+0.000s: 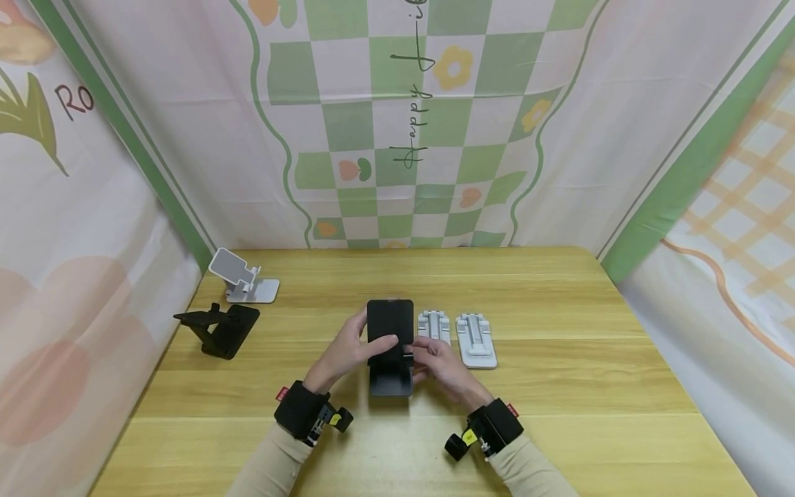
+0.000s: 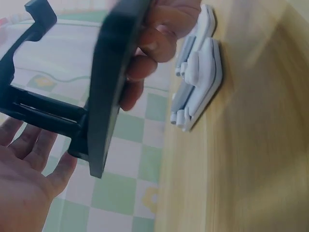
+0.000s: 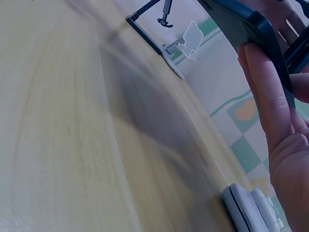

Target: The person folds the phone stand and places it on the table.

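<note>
A black phone stand (image 1: pixel 390 319) stands at the middle of the wooden table (image 1: pixel 559 386), its plate raised over its base. My left hand (image 1: pixel 373 336) grips the plate, thumb on its face and fingers behind. My right hand (image 1: pixel 417 353) pinches the stand's right side near the hinge. In the left wrist view the black stand (image 2: pixel 108 92) is seen edge-on, with my left palm (image 2: pixel 24 193) below it and right-hand fingers (image 2: pixel 154 43) on its far edge. From the right wrist, the right hand (image 3: pixel 275 140) lies against the stand's edge (image 3: pixel 246 24).
Two white folded stands (image 1: pixel 433 323) (image 1: pixel 476 339) lie flat just right of my hands. At the back left stand an unfolded white stand (image 1: pixel 242 277) and an unfolded black one (image 1: pixel 219 328). Patterned cloth walls enclose the table on three sides.
</note>
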Available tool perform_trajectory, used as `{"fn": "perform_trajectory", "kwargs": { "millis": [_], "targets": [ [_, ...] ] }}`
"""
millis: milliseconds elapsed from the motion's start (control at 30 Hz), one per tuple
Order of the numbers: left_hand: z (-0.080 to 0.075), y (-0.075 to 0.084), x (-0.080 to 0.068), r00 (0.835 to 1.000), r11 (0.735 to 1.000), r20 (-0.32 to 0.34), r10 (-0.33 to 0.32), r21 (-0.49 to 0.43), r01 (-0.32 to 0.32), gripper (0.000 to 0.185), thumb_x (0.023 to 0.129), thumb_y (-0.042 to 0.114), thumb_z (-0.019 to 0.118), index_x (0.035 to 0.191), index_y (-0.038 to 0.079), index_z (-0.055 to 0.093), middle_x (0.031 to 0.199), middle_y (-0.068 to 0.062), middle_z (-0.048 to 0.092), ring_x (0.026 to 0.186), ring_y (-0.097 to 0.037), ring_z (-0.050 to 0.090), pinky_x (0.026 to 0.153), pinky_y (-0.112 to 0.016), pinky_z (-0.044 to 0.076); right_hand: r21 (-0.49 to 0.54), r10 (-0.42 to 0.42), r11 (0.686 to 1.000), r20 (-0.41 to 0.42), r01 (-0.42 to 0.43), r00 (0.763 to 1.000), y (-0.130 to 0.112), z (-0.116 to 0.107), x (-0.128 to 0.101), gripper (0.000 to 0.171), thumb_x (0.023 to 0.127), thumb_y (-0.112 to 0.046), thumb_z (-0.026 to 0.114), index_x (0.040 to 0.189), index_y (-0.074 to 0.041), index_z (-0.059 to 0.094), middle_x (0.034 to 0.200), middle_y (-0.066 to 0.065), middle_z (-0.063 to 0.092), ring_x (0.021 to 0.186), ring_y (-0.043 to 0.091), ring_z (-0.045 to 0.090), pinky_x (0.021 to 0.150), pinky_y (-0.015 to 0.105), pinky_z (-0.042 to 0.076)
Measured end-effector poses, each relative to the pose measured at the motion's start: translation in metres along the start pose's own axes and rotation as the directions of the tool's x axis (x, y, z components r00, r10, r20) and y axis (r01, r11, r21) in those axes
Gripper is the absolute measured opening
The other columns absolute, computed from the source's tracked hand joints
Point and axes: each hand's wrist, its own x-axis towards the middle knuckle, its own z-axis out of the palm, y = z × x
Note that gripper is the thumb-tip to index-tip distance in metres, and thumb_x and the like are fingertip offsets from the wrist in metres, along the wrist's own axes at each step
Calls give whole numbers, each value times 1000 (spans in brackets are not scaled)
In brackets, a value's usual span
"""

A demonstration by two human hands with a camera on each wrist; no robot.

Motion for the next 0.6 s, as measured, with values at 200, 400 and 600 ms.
{"fn": "perform_trajectory", "kwargs": {
  "millis": [200, 400, 600],
  "targets": [
    [-2, -3, -2, 1000, 999, -11, -16, 32, 17, 61, 93, 25, 75, 149, 19, 51, 153, -5, 50, 147, -28, 36, 121, -64, 21, 2, 1, 1000, -28, -1, 1000, -2, 1, -1, 36, 108, -8, 46, 133, 17, 51, 109, 0, 76, 92, 13, 74, 71, 27, 62],
    [-5, -5, -3, 1000, 999, 4, -9, 52, 9, 68, 93, 27, 76, 154, 23, 46, 162, -2, 40, 155, -27, 25, 123, -65, 16, 30, -13, 999, -34, 14, 999, -3, 1, -1, 34, 108, -8, 47, 132, 16, 53, 108, -1, 76, 93, 13, 74, 70, 27, 62],
    [-5, -5, -1, 1000, 999, 4, -10, 47, 10, 66, 92, 26, 77, 152, 23, 50, 158, -1, 45, 153, -27, 29, 122, -66, 18, 26, -12, 1000, -43, 13, 999, -3, 0, -3, 28, 108, -8, 48, 128, 9, 58, 108, -1, 75, 91, 12, 73, 69, 25, 62]
  ]
}}
